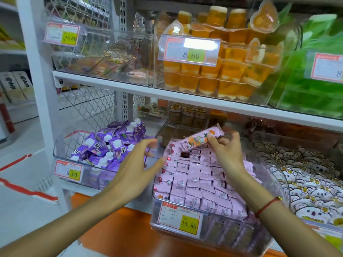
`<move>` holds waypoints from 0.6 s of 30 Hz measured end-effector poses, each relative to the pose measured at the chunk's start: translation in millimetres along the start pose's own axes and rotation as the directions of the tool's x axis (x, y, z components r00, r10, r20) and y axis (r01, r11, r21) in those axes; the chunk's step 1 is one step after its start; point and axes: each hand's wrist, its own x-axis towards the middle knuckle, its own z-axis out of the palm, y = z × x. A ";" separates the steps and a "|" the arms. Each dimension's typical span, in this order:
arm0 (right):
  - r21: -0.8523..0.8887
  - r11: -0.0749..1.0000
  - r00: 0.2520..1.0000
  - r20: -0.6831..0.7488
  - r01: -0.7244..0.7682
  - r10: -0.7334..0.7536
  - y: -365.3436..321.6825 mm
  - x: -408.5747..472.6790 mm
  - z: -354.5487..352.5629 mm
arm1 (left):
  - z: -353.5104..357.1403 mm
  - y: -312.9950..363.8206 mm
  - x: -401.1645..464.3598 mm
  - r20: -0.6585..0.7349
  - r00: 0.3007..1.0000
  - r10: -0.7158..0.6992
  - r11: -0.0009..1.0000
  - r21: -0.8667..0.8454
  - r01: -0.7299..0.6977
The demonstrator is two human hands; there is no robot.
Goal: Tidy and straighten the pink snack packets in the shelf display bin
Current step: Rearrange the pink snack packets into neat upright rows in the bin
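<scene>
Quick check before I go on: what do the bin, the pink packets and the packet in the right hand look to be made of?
Bin: clear hard plastic, glossy; you see the stock through its walls and glare on the rim.
Pink packets: thin film wrap, probably plastic, with crimped zigzag ends and a soft sheen.
Held packet, pinched by the right hand: apparently the same printed film; it bends slightly.

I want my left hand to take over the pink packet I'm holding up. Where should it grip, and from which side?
Likely the free lower-left end of the lifted packet, coming from the left. It slants up to the right, where the right hand pinches it, and the open left hand is already on that side.
</scene>
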 end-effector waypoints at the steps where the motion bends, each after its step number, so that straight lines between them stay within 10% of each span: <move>1: -0.070 0.997 1.000 -0.004 0.026 -0.026 4.8 3.1 2.4 | 0.1 -3.4 -3.7 0.030 0.999 -0.035 0.999 -0.007 0.035; 5: -0.294 0.936 0.981 0.062 0.193 -0.183 12.8 12.4 11.3 | 1.7 -7.0 -9.4 0.108 0.992 -0.066 0.990 -0.120 0.079; 12: -0.667 0.522 0.846 0.409 0.533 -0.342 -11.9 28.3 12.9 | -3.7 -3.0 -6.4 0.019 1.000 0.011 0.999 -0.039 -0.010; 18: -0.640 0.536 0.831 0.481 0.551 -0.280 -17.1 30.5 45.5 | -6.3 4.3 -5.8 0.030 0.993 0.110 0.992 0.052 -0.112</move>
